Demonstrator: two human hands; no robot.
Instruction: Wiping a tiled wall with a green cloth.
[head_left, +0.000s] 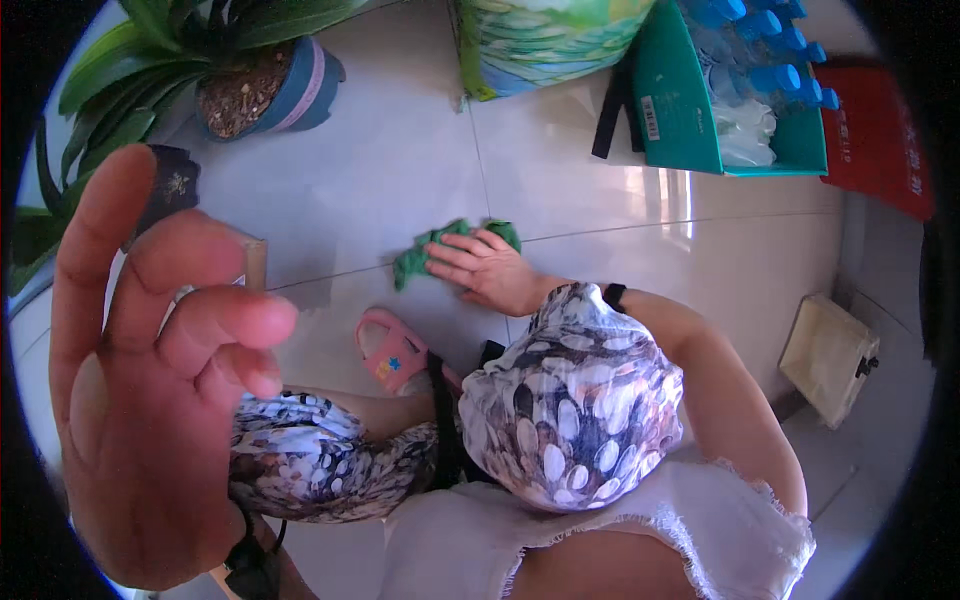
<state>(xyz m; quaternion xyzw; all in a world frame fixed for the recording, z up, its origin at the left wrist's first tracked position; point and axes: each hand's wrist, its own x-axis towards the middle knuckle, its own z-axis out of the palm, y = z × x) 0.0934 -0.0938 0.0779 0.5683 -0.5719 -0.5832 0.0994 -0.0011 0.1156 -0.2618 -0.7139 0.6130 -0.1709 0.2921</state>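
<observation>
Spread over a green cloth (411, 264) on the tiled floor (390, 172), my right hand (499, 274) presses down with its palm. Parts of the cloth stick out to the left of the fingers and above them. My left hand (150, 420) is raised close to the camera, palm in view, fingers apart and some of them bent. Nothing shows in it. Below the cloth, a pink clog (390, 349) is on my foot, beside my knees in patterned trousers (570, 420).
Potted plants stand at the upper left, one in a blue pot (315, 90). A green patterned bag (551, 45) is at the top. Right of it, a teal box (679, 112) holds blue-capped plastic bottles (772, 79), beside a red bag (870, 135). A pale lidded box (829, 360) lies at the right.
</observation>
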